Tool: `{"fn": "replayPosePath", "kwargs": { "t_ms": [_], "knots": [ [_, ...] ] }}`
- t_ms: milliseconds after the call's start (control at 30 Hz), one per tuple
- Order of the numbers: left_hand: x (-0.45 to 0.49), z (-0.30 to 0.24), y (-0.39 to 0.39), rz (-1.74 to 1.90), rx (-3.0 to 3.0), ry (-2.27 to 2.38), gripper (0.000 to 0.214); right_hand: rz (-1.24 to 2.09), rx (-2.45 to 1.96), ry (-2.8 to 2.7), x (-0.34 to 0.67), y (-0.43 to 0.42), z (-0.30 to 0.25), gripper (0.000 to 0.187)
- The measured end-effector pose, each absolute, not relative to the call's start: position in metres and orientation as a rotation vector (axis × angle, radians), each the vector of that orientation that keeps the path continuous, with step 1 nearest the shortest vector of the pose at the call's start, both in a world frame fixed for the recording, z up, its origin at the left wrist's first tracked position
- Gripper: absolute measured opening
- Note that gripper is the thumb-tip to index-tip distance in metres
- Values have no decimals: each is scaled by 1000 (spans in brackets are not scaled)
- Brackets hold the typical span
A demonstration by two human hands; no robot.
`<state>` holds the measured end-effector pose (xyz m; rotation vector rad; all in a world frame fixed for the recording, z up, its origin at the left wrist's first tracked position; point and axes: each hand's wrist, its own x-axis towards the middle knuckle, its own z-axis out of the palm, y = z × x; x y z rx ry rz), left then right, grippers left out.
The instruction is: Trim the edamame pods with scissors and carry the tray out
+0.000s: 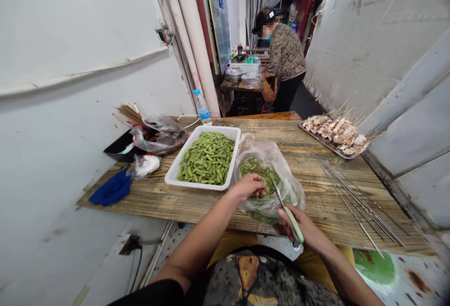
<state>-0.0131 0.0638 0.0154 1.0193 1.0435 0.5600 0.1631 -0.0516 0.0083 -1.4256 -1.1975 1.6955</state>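
Note:
My right hand (298, 226) is wrapped round a pair of scissors (293, 223) with pale green handles, their metal blades pointing up and away over a clear plastic bag (293, 189). Inside the open bag lie small green trimmings (258, 169). My left hand (250, 186) hovers at the bag's left side with fingers curled together; whatever they may pinch is too small to tell. Just left of the bag, a white plastic tray (168, 179) holds a heap of green soybean pods (207, 158).
Several metal skewers (358, 198) lie on the wooden table (168, 205) at right, below a tray of skewered meat (335, 132). A water bottle (203, 108), a black box (121, 146) and a blue cloth (111, 188) are at left. Another person (285, 53) bends over a farther table.

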Motion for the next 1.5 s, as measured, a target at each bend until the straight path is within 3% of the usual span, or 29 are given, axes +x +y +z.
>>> {"fn": "replayPosePath", "kwargs": {
  "t_ms": [167,700,833,1000,1100,1200,1333,1500],
  "knots": [
    [-11,18,63,821,702,938,17,1732,-1369,-1146,163,-55,6,44],
    [3,12,46,792,1053,1125,13,1739,-1382,-1118,154,-48,7,47],
    [-15,23,50,797,1399,1287,12,1707,-1403,-1138,157,-49,4,45],
    [-81,72,79,1180,2005,1805,25,1679,-1397,-1269,164,-54,2,45],
    [-103,96,95,1042,2190,2096,29,1687,-1402,-1254,164,-54,1,46],
    [-85,93,103,926,2301,2019,26,1703,-1364,-1179,161,-52,0,45],
    [-31,50,120,447,2192,1611,23,1696,-1354,-1124,159,-51,3,47],
    [6,3,153,349,2103,1805,27,1727,-1359,-1187,164,-57,5,47]
  ]
}}
